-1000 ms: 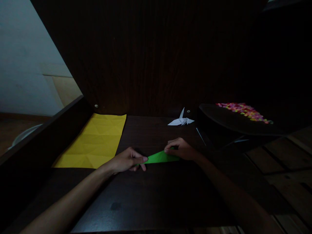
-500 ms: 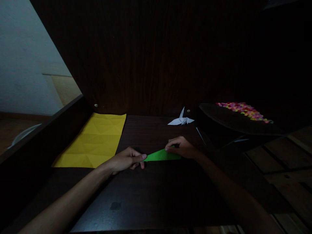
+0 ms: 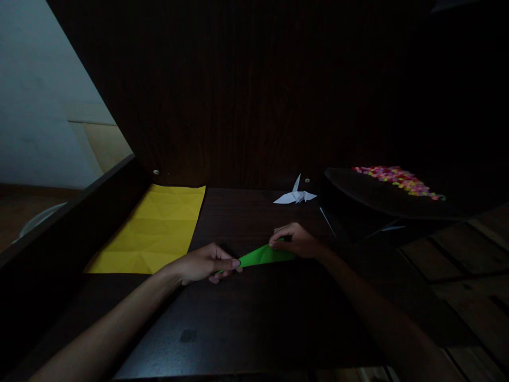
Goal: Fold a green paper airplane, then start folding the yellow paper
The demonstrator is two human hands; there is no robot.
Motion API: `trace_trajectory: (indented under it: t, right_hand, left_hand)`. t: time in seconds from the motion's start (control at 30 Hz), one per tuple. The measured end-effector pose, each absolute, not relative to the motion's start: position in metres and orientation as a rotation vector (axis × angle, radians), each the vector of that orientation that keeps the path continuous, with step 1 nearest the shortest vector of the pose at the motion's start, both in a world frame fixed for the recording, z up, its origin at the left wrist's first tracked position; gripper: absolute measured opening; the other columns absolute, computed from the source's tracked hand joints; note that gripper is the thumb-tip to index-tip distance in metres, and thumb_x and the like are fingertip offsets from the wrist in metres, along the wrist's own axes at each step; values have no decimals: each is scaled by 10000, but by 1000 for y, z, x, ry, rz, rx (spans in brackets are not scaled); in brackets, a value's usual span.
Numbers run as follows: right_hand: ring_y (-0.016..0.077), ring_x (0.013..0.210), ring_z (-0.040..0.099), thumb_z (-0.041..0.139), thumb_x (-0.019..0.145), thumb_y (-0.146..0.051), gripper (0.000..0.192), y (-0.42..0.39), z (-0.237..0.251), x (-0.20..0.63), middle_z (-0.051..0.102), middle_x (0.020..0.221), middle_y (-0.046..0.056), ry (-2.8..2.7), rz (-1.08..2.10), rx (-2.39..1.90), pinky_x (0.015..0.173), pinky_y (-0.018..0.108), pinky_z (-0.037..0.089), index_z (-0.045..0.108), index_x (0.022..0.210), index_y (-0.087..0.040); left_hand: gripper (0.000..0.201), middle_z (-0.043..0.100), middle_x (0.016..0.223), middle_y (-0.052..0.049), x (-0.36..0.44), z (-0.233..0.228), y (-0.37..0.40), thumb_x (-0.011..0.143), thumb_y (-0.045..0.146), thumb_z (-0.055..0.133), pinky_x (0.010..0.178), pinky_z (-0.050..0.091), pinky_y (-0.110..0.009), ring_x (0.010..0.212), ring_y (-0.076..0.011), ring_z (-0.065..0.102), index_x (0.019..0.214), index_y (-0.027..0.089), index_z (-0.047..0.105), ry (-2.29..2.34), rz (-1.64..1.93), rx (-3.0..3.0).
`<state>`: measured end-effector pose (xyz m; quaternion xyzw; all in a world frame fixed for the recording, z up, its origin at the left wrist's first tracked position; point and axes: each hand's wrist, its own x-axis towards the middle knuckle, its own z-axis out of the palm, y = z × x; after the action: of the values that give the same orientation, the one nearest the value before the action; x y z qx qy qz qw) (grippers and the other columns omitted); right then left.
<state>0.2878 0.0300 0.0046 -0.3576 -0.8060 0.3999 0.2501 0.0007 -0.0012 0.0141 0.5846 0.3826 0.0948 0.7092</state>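
A folded green paper (image 3: pixel 265 255), long and pointed toward the left, is stretched between my two hands over the dark wooden surface (image 3: pixel 254 318). My left hand (image 3: pixel 207 263) pinches its narrow tip between thumb and fingers. A sliver of green shows past the thumb, among those fingers. At the wider end, my right hand (image 3: pixel 296 240) grips the upper edge with thumb and forefinger. Part of the paper's right end is hidden behind that hand.
A creased yellow paper sheet (image 3: pixel 163 223) lies at the left, close to my left hand. A white paper crane (image 3: pixel 295 197) rests by the back panel (image 3: pixel 254 95). On the right, a dark curved object (image 3: pixel 358 199) carries several small pink and yellow pieces (image 3: pixel 397 178).
My left hand has shifted slightly down with the paper's tip, and its fingers have curled under it. The green paper now slants and bends more. My right hand stays nearly in place.
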Motion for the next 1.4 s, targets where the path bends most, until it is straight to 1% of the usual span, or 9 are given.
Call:
trace_trajectory:
  t: [0.17,0.4,0.63,0.8,0.87,0.97,1.1,1.23,1.4]
  right_hand:
    - [166,696,651,645,841,-440,283,30,6,287,710,766,40,-2192,1104,-977,662,299,508,740,797,-177]
    - [156,682,641,648,841,-430,274,29,7,286,702,754,33,-2197,1117,-964,648,285,501,740,790,-177]
    - [160,685,642,663,832,-412,260,30,6,286,710,763,40,-2183,1143,-970,645,287,499,745,795,-169]
    - [168,693,649,660,832,-425,283,29,6,285,715,768,48,-2180,1149,-963,648,287,496,747,795,-158]
    - [166,698,649,658,835,-420,276,29,5,286,715,775,47,-2182,1153,-974,650,287,495,745,796,-161]
    - [166,695,648,653,838,-426,277,31,5,288,713,771,44,-2181,1145,-981,650,289,494,743,793,-167]
    - [175,716,654,656,830,-446,289,33,5,293,715,774,46,-2172,1122,-998,669,300,499,741,789,-173]
    - [179,728,658,660,824,-460,295,34,5,295,719,787,48,-2156,1118,-1021,677,304,502,739,795,-177]
    - [174,717,652,657,828,-452,299,34,4,296,714,780,50,-2147,1120,-1012,684,305,504,739,793,-168]
  left_hand:
    - [390,492,569,43,1,15,-2,779,491,681,469,256,-233,472,-60,370,840,109,731,846,201,1264]
    - [390,541,599,20,-1,13,-1,759,491,706,473,287,-238,465,-65,422,876,121,747,857,179,1215]
    - [334,559,585,14,-1,13,-1,758,436,714,449,285,-221,449,-62,429,838,114,747,864,195,1221]
    - [338,567,563,16,1,13,-2,760,448,699,399,289,-201,417,-60,425,797,114,735,865,201,1267]
    - [338,593,580,7,1,13,-2,770,455,687,390,315,-202,414,-64,438,772,119,725,862,206,1291]
    - [356,643,623,-20,1,13,-1,789,469,668,418,390,-224,434,-79,486,719,122,707,858,213,1304]
    - [378,680,662,-38,-1,11,0,789,489,662,436,428,-237,445,-89,523,790,115,713,865,202,1296]
    - [368,653,628,-20,-3,11,1,785,477,670,430,413,-231,432,-81,503,807,111,707,874,224,1316]
    - [383,581,546,7,-2,12,2,794,466,664,409,342,-202,425,-63,453,640,115,668,892,254,1377]
